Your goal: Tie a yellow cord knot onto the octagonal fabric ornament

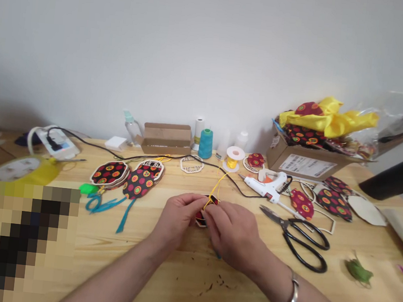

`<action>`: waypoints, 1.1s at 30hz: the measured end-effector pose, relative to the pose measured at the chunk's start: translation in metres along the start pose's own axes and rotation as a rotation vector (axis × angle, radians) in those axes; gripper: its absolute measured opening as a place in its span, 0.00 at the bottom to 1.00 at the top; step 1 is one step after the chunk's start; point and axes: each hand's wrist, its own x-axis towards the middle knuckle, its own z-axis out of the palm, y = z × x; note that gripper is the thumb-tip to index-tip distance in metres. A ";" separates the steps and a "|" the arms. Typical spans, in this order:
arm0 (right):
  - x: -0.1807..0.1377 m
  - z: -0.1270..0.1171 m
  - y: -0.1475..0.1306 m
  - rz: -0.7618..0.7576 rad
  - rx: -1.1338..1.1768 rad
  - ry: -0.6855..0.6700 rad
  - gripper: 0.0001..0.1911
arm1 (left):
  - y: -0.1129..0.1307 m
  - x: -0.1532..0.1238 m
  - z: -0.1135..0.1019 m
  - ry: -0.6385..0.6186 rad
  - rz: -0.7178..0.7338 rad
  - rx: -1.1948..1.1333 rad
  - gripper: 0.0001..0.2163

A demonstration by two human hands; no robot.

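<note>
Both my hands meet over the middle of the wooden table [180, 283]. My left hand [176, 218] and my right hand [231, 231] pinch a small fabric-covered piece [201, 217] with a red and black pattern, mostly hidden by the fingers. A yellow cord [217, 186] runs from the piece up to a spool of yellow cord [234, 158] behind it. A metal bracelet [292, 292] sits on my right wrist.
A white glue gun [266, 186] and black scissors [299, 233] lie to the right. Patterned fabric pieces [126, 177] and teal tassels [104, 203] lie to the left. Behind are a teal thread cone [205, 143], small boxes, and a cardboard box of fabric [305, 157].
</note>
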 end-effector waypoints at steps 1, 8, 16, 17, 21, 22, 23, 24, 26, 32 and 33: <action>0.000 0.001 0.000 -0.046 -0.056 -0.004 0.08 | 0.000 0.000 0.000 -0.004 -0.019 -0.018 0.07; -0.002 -0.001 -0.005 -0.207 -0.256 -0.079 0.07 | -0.001 0.002 -0.001 -0.078 -0.122 -0.202 0.06; -0.001 -0.001 -0.006 -0.235 -0.250 -0.056 0.08 | -0.001 0.004 -0.003 -0.112 -0.160 -0.318 0.06; 0.000 -0.002 -0.006 -0.221 -0.195 -0.043 0.08 | -0.001 0.004 -0.003 -0.111 -0.152 -0.321 0.05; 0.004 -0.004 0.001 0.057 0.191 0.107 0.07 | -0.002 0.005 -0.002 -0.089 -0.108 -0.317 0.04; 0.005 -0.003 0.004 0.168 0.296 0.146 0.07 | -0.003 0.005 -0.002 -0.079 -0.105 -0.313 0.04; 0.006 -0.002 0.007 0.278 0.393 0.167 0.08 | -0.003 0.004 -0.002 -0.069 -0.105 -0.305 0.04; 0.008 -0.001 0.010 0.383 0.487 0.157 0.08 | -0.003 0.004 -0.002 -0.061 -0.105 -0.292 0.05; 0.010 0.002 0.015 0.569 0.685 0.043 0.09 | -0.003 0.003 -0.001 -0.055 -0.095 -0.252 0.06; 0.014 0.006 0.015 0.826 1.159 -0.162 0.11 | -0.003 0.001 0.001 -0.143 -0.058 -0.134 0.07; 0.015 0.005 0.014 0.851 1.167 -0.145 0.10 | -0.003 0.000 0.002 -0.148 -0.055 -0.117 0.07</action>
